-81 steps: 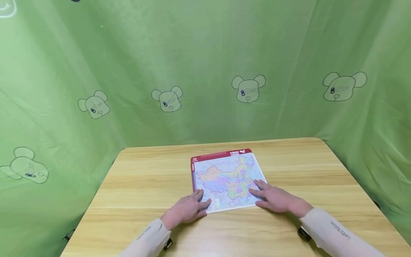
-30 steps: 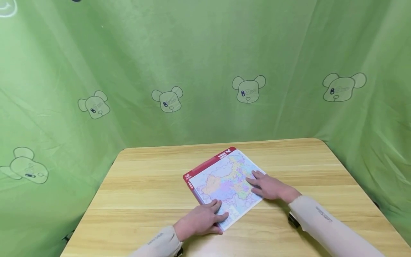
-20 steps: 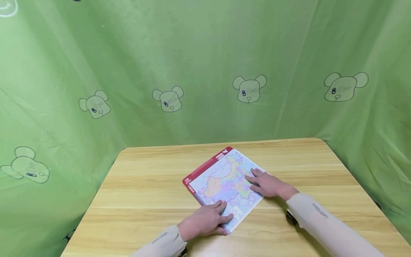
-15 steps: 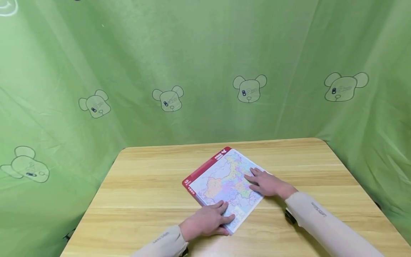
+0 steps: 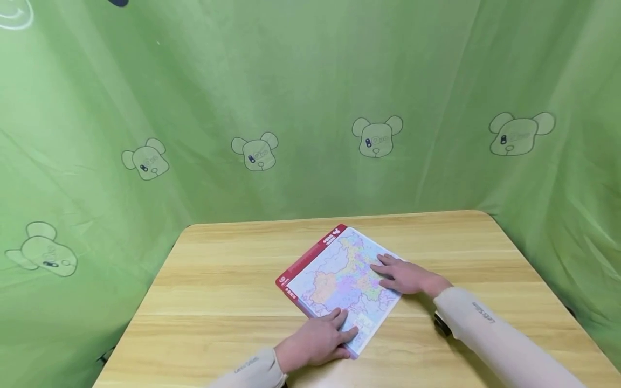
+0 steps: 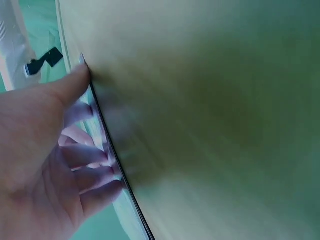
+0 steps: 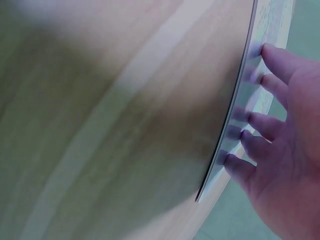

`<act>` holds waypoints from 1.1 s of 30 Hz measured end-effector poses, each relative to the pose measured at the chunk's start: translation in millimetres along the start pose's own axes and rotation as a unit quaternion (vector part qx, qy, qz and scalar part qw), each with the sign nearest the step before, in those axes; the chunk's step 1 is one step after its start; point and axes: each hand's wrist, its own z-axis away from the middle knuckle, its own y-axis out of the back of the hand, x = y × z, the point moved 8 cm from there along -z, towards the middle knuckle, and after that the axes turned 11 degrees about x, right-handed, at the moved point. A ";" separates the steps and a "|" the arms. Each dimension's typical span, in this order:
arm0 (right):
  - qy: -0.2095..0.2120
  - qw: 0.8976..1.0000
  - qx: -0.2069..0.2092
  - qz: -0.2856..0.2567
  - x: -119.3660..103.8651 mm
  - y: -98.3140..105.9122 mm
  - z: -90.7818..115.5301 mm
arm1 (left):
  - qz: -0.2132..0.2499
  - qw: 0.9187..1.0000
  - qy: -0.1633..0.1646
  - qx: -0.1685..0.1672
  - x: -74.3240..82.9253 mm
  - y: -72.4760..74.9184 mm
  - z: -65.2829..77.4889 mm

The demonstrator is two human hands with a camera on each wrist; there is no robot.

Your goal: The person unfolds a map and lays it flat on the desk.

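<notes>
A thin map board with a red header strip lies on the table, turned at a slant, its printed map of China facing up. My left hand rests on its near corner, fingers spread over the map. In the left wrist view the thumb of that hand sits at the board's dark edge. At the right edge, my right hand touches the map with outstretched, spread fingers. The right wrist view shows the fingertips of this hand on the glossy surface. Neither hand curls round the board.
The wooden table has rounded far corners. Behind it and at both sides hangs a green curtain printed with bear heads. Pale sleeves cover the forearms, and a black device sits under the right wrist.
The board has turned counterclockwise on the table. My left hand has shifted right and nearer, while the right has gone slightly farther away. Over the last half second the movement is slight.
</notes>
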 end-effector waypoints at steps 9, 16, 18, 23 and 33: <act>-0.021 1.000 0.005 -0.004 6.5 -0.6 0.9 | -0.014 1.000 0.002 0.015 5.6 2.0 0.9; -0.024 1.000 0.005 0.006 9.7 -2.0 -0.4 | -0.008 1.000 -0.009 0.025 6.7 2.3 1.1; -0.029 1.000 0.003 0.008 11.3 -1.5 -0.1 | -0.004 1.000 -0.008 0.025 6.8 2.5 1.7; -0.039 0.999 -0.004 0.008 14.6 -2.7 -0.6 | 0.002 1.000 -0.002 0.021 5.8 2.2 3.9; -0.031 0.999 -0.009 0.026 16.2 -0.7 -6.0 | -0.009 1.000 -0.009 0.023 10.7 5.8 -0.1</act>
